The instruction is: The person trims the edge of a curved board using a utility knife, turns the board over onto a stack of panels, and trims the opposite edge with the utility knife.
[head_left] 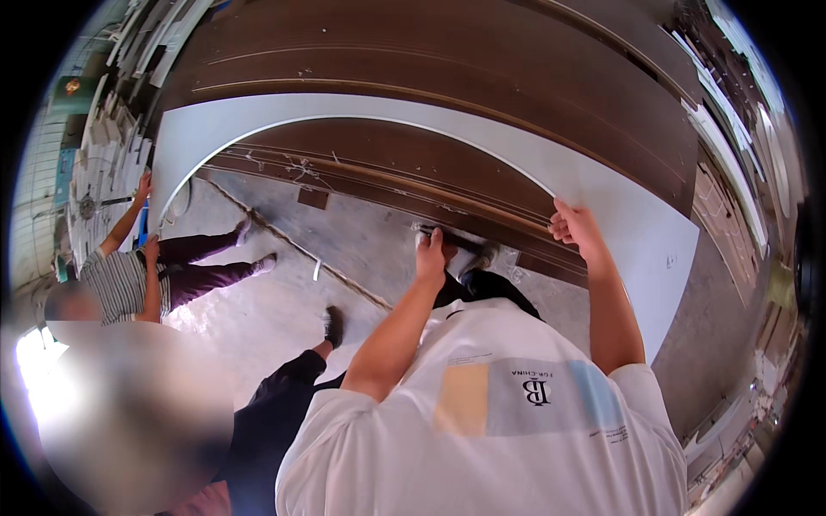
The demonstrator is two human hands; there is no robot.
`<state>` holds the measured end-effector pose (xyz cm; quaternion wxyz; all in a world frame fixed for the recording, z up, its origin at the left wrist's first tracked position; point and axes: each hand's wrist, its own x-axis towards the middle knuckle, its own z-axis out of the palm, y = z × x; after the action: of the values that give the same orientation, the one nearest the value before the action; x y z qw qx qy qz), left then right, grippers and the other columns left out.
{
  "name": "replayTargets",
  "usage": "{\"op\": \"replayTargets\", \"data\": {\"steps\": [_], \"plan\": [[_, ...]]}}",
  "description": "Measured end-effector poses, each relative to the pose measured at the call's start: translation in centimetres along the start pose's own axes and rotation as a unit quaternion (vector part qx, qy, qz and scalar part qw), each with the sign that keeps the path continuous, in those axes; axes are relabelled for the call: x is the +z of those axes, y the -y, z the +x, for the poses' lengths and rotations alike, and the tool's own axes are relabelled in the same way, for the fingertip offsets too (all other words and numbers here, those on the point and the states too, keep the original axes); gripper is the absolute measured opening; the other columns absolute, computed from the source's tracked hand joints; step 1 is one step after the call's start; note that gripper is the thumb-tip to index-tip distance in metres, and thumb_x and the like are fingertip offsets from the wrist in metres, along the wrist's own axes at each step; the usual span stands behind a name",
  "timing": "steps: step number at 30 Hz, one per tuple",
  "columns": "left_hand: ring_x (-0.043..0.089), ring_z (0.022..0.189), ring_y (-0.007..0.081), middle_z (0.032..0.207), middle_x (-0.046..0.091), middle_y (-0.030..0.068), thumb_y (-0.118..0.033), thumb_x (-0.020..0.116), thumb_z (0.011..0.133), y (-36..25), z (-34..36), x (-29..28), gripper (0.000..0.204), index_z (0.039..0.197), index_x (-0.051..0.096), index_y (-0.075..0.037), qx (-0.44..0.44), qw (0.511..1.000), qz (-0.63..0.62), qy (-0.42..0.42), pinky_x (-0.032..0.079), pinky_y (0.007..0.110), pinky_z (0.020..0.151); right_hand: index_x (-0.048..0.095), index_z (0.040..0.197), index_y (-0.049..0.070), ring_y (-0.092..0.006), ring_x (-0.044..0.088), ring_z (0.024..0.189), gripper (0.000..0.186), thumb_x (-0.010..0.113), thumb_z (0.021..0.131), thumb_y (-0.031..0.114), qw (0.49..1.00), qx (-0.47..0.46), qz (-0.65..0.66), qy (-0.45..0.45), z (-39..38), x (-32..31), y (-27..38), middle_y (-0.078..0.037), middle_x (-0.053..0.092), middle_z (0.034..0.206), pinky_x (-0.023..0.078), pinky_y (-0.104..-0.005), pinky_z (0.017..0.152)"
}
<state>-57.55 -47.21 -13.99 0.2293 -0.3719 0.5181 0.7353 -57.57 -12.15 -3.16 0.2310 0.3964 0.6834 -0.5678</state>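
The white panel [619,202] stood in front of you, its long arched edge curving from the co-worker's side over to your right. Your right hand [576,230] pinched that inner edge between thumb and curled fingers, near the arch's right end. Your left hand [433,254] was inside the arch's opening, apart from the panel, its fingers closed around what looked like a dark tool [465,243]; its kind could not be made out. At the panel's left end, a co-worker [120,284] in a striped shirt had both hands at its edge, though you cannot tell how firmly they gripped. Brown boards [413,52] lay beyond the panel. Below, a dark crack [305,256] crossed the grey floor [366,236], near a small brown block [312,199]. Pale strips [107,142] crowded the far left.
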Motion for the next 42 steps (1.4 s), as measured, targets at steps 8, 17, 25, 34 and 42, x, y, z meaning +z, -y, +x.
{"op": "replayTargets", "data": {"steps": [8,17,25,34,42], "plan": [[0.059,0.073,0.0200,0.088,0.061,0.0057,-0.041,0.051,0.111,-12.6,-8.2,-4.0,0.034,0.128,0.054,-0.012,-0.032,0.970,-0.173,0.169,0.054,0.039,0.072,0.060,0.141,0.010,-0.0348,0.053,0.140,0.080,0.088,0.076,0.047,0.799,-0.333,-0.412,-0.284,0.5,-2.6,3.8,-0.010,0.061,0.149,0.046,-0.0452,0.115],[0.054,0.057,0.0128,0.081,0.057,0.0040,-0.029,0.055,0.111,-19.5,-2.4,-5.3,0.025,0.119,0.054,-0.005,0.121,0.968,0.194,0.106,0.045,0.029,0.053,0.048,0.150,0.014,-0.0325,0.036,0.153,0.106,0.097,0.059,0.031,0.831,-0.205,-0.478,-0.198,0.2,-1.4,7.2,-0.009,0.045,0.161,0.040,-0.0444,0.123],[0.066,0.073,0.0087,0.090,0.070,0.0023,-0.023,0.055,0.110,-29.6,6.0,-6.7,0.022,0.120,0.061,-0.005,0.184,0.907,0.361,0.118,0.054,0.026,0.061,0.046,0.154,0.021,-0.0279,0.032,0.156,0.108,0.096,0.058,0.028,0.843,-0.156,-0.471,-0.206,-2.4,0.8,5.4,-0.004,0.040,0.166,0.037,-0.0431,0.126],[0.069,0.067,0.0127,0.083,0.069,0.0033,-0.030,0.058,0.108,-37.3,11.3,-5.8,0.026,0.113,0.064,-0.005,0.095,0.869,0.461,0.154,0.056,0.030,0.058,0.037,0.163,0.022,-0.0304,0.035,0.156,0.109,0.094,0.071,0.038,0.864,-0.041,-0.441,-0.239,-1.9,-0.9,3.3,-0.005,0.023,0.175,0.039,-0.0445,0.123],[0.066,0.063,0.0102,0.079,0.066,0.0019,-0.028,0.058,0.109,-38.3,12.5,-5.9,0.024,0.103,0.062,-0.004,0.090,0.843,0.488,0.206,0.053,0.028,0.054,0.039,0.164,0.021,-0.0344,0.031,0.157,0.083,0.066,0.097,0.062,0.898,-0.046,-0.376,-0.223,-0.5,-4.8,-1.2,-0.013,0.025,0.174,0.030,-0.0442,0.126]]}}
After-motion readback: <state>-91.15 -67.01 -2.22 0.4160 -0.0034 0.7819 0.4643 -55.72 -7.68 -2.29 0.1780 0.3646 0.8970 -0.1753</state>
